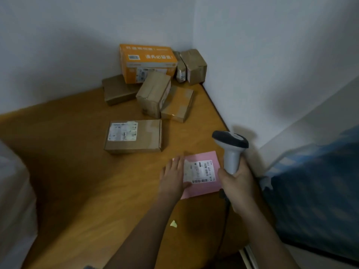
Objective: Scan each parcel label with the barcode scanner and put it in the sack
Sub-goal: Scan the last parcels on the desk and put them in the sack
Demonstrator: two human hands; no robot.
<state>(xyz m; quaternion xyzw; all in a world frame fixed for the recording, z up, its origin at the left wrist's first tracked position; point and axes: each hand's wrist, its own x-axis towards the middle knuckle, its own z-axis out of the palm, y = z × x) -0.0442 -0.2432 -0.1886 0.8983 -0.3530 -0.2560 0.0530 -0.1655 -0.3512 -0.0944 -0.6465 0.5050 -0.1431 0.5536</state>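
A flat pink parcel point(204, 188) with a white barcode label point(200, 171) lies on the wooden table point(87, 171) near its right edge. My left hand point(172, 177) rests on the parcel's left side with fingers straight and the thumb on the label's lower edge. My right hand point(236, 183) grips the handle of a grey and white barcode scanner point(231, 146), held upright just right of the parcel, its head facing left above it. A flat brown box point(134, 136) with a label lies further back.
Several cardboard boxes and an orange box point(147, 63) are piled in the table's back corner against white walls. A blue sack point(318, 200) stands to the right of the table. A small yellow paper scrap point(173, 223) lies near my left forearm. Something pale sits at the left edge.
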